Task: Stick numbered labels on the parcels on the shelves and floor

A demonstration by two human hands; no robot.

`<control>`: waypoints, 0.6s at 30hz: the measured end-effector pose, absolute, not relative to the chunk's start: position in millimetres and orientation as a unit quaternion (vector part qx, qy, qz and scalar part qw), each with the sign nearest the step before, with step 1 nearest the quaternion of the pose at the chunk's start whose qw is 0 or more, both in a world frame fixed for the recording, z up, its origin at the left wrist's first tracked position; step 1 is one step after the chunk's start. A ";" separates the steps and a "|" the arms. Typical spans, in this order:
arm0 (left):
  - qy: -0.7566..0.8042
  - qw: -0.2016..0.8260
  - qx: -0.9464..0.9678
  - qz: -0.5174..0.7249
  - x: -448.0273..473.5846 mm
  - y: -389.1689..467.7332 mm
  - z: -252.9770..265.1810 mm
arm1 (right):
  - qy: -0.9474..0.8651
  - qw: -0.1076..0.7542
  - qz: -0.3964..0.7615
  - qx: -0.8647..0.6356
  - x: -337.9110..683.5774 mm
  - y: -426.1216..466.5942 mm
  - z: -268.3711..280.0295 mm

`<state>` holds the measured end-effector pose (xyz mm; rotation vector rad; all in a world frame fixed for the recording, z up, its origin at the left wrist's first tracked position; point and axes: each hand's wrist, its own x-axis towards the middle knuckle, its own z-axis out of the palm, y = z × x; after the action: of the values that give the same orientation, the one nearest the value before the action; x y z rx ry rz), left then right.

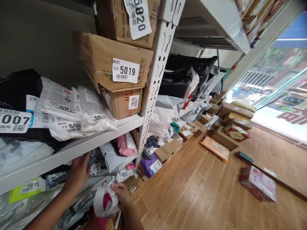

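White roll-like bundle with a pink patch (113, 204) hangs low beside the shelving, clasped at its right side by the right hand (122, 193); its long axis is unclear. Above and left of it, apart from it, the left hand (79, 171) is beside a parcel labelled 6007 (95, 168), below the white shelf edge (72, 152); its grip cannot be told.

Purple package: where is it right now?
In the head view, the purple package sits low near the middle, just right of the foot of the white shelf post, beside brown boxes, above and right of the right hand.
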<state>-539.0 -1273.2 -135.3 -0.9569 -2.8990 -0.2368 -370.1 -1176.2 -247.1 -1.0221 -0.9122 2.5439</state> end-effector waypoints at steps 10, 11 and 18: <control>-0.851 -0.109 -0.511 0.047 -545.5 -1202.0 -136.5 | -0.138 0.126 0.941 -0.281 -440.6 -1099.4 -225.8; -0.854 -0.105 -0.507 0.048 -546.4 -1205.9 -139.5 | -0.124 0.126 0.945 -0.276 -446.4 -1097.7 -226.2; -0.865 -0.102 -0.489 0.045 -548.1 -1234.0 -148.0 | -0.009 0.160 0.952 -0.262 -444.3 -1088.3 -231.8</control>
<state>-548.1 -1234.0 -148.0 -1.6450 -2.9090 0.1524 -444.3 -1088.3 -231.8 -0.7485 -0.0246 2.7195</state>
